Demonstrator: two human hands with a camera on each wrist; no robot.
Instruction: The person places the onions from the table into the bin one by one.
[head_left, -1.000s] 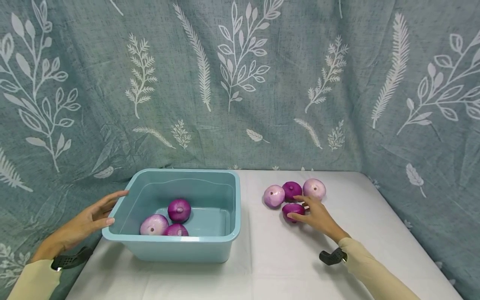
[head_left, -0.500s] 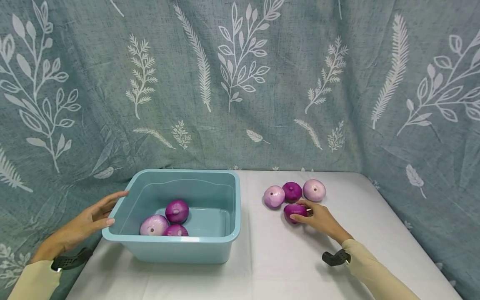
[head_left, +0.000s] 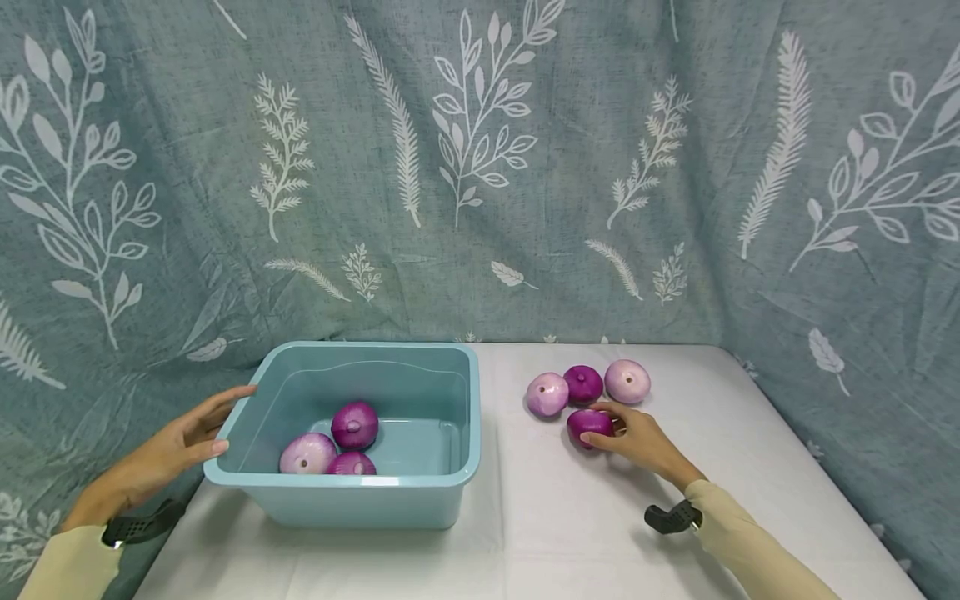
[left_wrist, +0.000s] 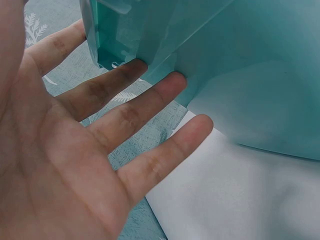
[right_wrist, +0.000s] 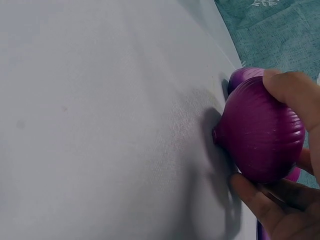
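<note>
So the right hand [head_left: 633, 439] has a dark purple onion [head_left: 588, 427] pinched, thumb on one side and fingers on the other, and it's over the white cloth [head_left: 510, 542] on the right half of the table, can't really tell if it's off the surface or not. Just behind it there's a loose row of three more: a pale onion [head_left: 547, 395], another dark onion [head_left: 583, 383] in the middle and a second pale one [head_left: 628, 381]. Left hand [head_left: 174, 442] isn't gripping anything, fingers pretty straight and spread, just touching the left side of the light blue bin [head_left: 345, 481]. Inside the bin, towards the front left, sit a pale bulb [head_left: 306, 453], a purple bulb [head_left: 356, 424] and a third bulb [head_left: 352, 464] partly hidden by the front rim, all bunched close together
</note>
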